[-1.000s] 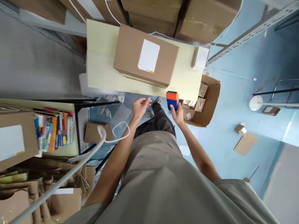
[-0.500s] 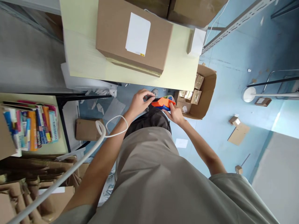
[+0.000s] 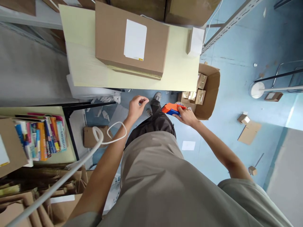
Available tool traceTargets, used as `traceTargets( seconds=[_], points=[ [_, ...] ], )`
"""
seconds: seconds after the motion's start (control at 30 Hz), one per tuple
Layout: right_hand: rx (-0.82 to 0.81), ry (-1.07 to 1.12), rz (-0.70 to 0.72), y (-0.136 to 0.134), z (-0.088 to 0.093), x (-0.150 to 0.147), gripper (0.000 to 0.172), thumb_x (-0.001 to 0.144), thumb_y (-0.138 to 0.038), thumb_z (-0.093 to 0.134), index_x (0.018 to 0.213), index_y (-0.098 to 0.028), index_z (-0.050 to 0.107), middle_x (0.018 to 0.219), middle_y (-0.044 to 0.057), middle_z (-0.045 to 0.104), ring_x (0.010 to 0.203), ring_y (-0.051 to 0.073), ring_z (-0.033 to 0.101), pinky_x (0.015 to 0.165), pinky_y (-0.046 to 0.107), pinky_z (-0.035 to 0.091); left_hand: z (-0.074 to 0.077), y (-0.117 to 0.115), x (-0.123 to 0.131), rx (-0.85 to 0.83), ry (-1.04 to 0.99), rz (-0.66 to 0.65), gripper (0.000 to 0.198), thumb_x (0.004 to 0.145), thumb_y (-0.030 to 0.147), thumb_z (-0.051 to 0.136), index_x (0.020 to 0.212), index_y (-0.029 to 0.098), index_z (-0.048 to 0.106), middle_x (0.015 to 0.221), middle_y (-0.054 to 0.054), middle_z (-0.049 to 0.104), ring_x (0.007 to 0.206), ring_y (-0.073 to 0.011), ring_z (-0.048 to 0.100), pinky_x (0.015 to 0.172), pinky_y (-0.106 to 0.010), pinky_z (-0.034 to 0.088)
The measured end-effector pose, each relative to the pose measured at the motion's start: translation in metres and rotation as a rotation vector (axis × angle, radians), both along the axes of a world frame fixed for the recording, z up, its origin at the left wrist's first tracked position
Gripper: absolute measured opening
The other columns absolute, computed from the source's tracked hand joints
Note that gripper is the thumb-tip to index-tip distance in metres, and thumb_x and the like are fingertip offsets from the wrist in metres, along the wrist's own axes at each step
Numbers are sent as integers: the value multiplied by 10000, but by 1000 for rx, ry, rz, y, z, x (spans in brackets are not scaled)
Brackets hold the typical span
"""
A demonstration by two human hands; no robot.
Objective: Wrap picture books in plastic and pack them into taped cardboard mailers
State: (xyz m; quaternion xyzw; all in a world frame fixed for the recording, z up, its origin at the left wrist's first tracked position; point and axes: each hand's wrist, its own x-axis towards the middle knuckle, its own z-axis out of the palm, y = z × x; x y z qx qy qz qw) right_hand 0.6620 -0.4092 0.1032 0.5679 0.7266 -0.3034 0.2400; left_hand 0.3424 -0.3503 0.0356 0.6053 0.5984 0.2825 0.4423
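My right hand [image 3: 188, 117] is wrapped round an orange-and-blue tape dispenser [image 3: 170, 108], held over the floor in front of my legs. Part of a round roll shows behind its grip. To the left of the dispenser, apart from it, my left hand [image 3: 137, 108] is raised with thumb and fingertips pinched together. Whatever may be in that pinch is too small to make out. Beyond both hands, a closed cardboard box [image 3: 153, 47] with a white label [image 3: 135, 39] rests on the pale yellow table [image 3: 180, 63].
An open carton [image 3: 208, 102] holding several small boxes stands on the floor right of the table. Books [image 3: 44, 137] fill a lower surface at left. A white pole [image 3: 68, 179] with a looped cable crosses near my left arm. A small white box [image 3: 196, 41] sits at the table's right end.
My hands have moved apart: the left shifted left and the right drew away to the right with the tape dispenser. The view has shifted slightly.
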Motion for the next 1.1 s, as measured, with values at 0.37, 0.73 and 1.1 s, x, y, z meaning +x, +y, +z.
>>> traceTargets(
  seconds=[0.37, 0.73, 1.1],
  points=[
    [288, 53, -146, 89, -40, 20, 655, 1227, -598, 364, 1471, -19, 551, 1175, 335, 824, 1095, 432, 788, 1019, 516, 554, -50, 67, 50, 81, -46, 298, 115, 1026, 353, 787, 1011, 244, 824, 1058, -64, 857, 869, -211, 731, 852, -328, 604],
    [388, 215, -268, 116, -75, 26, 583, 1219, -575, 425, 1421, -57, 596, 1138, 259, 814, 1111, 387, 800, 1146, 597, 530, -84, 83, 75, 50, -137, 445, 249, 1121, 465, 704, 1146, 250, 826, 1244, -101, 850, 1120, -249, 771, 977, -358, 616],
    [423, 162, -278, 113, -77, 16, 567, 1242, -570, 364, 1400, -75, 591, 1194, 268, 829, 1172, 377, 801, 1162, 524, 526, -114, 107, 126, -59, -266, 763, 516, 1261, 401, 400, 1729, 194, 459, 1480, -206, 746, 1304, -242, 817, 1135, -438, 653]
  ],
)
